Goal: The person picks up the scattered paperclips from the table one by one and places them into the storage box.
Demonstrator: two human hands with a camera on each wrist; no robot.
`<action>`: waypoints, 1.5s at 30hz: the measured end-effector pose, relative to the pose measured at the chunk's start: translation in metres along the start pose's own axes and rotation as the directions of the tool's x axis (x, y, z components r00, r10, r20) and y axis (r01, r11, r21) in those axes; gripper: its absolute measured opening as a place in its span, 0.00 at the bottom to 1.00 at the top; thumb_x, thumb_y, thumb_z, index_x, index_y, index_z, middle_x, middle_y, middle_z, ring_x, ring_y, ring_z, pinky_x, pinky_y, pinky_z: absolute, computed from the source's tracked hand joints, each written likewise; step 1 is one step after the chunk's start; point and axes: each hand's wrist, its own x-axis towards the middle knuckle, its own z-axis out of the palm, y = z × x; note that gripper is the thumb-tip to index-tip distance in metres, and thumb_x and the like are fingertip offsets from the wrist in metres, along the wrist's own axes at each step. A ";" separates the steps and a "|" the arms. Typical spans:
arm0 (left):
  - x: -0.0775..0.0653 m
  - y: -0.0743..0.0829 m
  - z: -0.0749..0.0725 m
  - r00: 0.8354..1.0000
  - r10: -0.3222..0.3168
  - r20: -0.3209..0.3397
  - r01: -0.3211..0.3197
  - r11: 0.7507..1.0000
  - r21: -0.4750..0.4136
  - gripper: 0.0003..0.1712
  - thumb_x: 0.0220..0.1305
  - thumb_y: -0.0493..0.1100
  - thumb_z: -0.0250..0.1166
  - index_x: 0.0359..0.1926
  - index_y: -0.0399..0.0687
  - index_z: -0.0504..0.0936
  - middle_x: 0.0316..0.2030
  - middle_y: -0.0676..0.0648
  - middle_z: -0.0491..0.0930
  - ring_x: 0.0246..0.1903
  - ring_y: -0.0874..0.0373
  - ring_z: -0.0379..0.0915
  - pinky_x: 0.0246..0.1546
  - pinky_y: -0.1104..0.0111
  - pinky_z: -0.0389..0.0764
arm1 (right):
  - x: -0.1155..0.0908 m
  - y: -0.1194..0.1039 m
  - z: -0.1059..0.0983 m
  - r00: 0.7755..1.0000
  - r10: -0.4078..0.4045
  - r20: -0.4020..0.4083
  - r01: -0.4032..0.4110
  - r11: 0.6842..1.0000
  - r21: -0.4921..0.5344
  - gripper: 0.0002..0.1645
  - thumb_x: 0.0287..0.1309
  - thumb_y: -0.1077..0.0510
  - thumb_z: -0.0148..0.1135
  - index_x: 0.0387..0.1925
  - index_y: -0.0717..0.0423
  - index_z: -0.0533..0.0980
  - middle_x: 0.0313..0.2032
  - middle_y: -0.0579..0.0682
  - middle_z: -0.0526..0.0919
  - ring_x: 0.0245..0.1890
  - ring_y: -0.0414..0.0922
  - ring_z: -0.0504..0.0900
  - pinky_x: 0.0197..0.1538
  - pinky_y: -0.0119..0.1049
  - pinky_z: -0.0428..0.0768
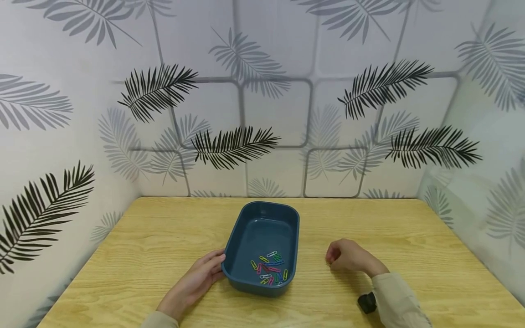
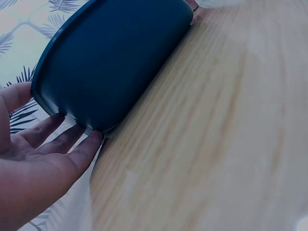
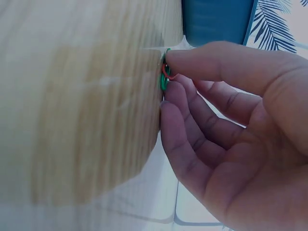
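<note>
A dark blue rectangular tray point(image 1: 262, 288) stands on the table, with several coloured paper clips point(image 1: 274, 269) scattered at its near end. My left hand point(image 1: 201, 278) holds the tray's left side near the front corner. In the left wrist view, its thumb is at the rim and the fingertips point(image 2: 96, 137) touch the outer wall. Right of the tray, my right hand point(image 1: 348, 256) is low over the table with bent fingers. Its thumb and fingers pinch green and red paper clips point(image 3: 164, 79) at the tabletop in the right wrist view; the fingers partly hide them.
The light wood table point(image 1: 164, 228) runs back to a wall point(image 1: 279, 173) with leaf-patterned covering. Side walls stand close on the left and right. A small black device point(image 1: 367, 302) sits at my right wrist, by the sleeve.
</note>
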 end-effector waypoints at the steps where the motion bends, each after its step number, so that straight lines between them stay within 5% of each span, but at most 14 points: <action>1: 0.000 0.000 0.000 1.000 0.001 0.000 -0.001 1.000 0.001 0.38 0.75 0.46 0.52 0.71 0.24 0.49 0.67 0.28 0.58 0.62 0.48 0.65 0.60 0.62 0.69 | 0.000 0.001 0.000 1.000 -0.005 -0.007 0.005 1.000 0.001 0.08 0.45 0.71 0.69 0.27 0.60 0.77 0.25 0.45 0.78 0.26 0.41 0.73 0.30 0.33 0.74; 10: 0.001 0.000 0.000 1.000 0.002 -0.003 -0.002 1.000 0.000 0.37 0.74 0.46 0.52 0.71 0.24 0.49 0.67 0.29 0.59 0.60 0.50 0.67 0.58 0.62 0.70 | 0.000 0.004 -0.001 1.000 0.005 -0.030 -0.004 1.000 0.017 0.04 0.53 0.69 0.66 0.29 0.63 0.77 0.26 0.45 0.79 0.26 0.40 0.73 0.29 0.33 0.73; 32: 0.000 -0.001 -0.001 1.000 0.014 0.006 -0.014 1.000 0.018 0.37 0.75 0.46 0.51 0.70 0.23 0.49 0.66 0.29 0.60 0.61 0.48 0.66 0.59 0.62 0.69 | 0.001 0.006 -0.002 0.994 0.076 -0.080 -0.070 0.995 0.078 0.05 0.51 0.69 0.67 0.30 0.64 0.78 0.26 0.47 0.78 0.28 0.42 0.73 0.32 0.36 0.73; 38: 0.001 0.000 -0.002 1.000 0.011 0.017 -0.012 1.000 0.018 0.38 0.75 0.46 0.51 0.70 0.23 0.49 0.66 0.29 0.60 0.61 0.48 0.66 0.59 0.62 0.69 | -0.002 0.008 -0.001 0.996 0.042 -0.082 -0.039 0.998 0.044 0.05 0.51 0.69 0.67 0.29 0.61 0.78 0.26 0.46 0.79 0.28 0.42 0.74 0.31 0.36 0.74; 45: 0.001 -0.003 -0.001 1.000 0.005 0.014 -0.005 1.000 0.015 0.37 0.75 0.46 0.51 0.70 0.23 0.48 0.66 0.28 0.59 0.60 0.50 0.66 0.58 0.63 0.70 | 0.001 -0.001 -0.013 0.996 -0.087 0.013 0.088 0.988 -0.128 0.10 0.49 0.74 0.64 0.25 0.57 0.76 0.24 0.45 0.78 0.24 0.37 0.72 0.28 0.33 0.74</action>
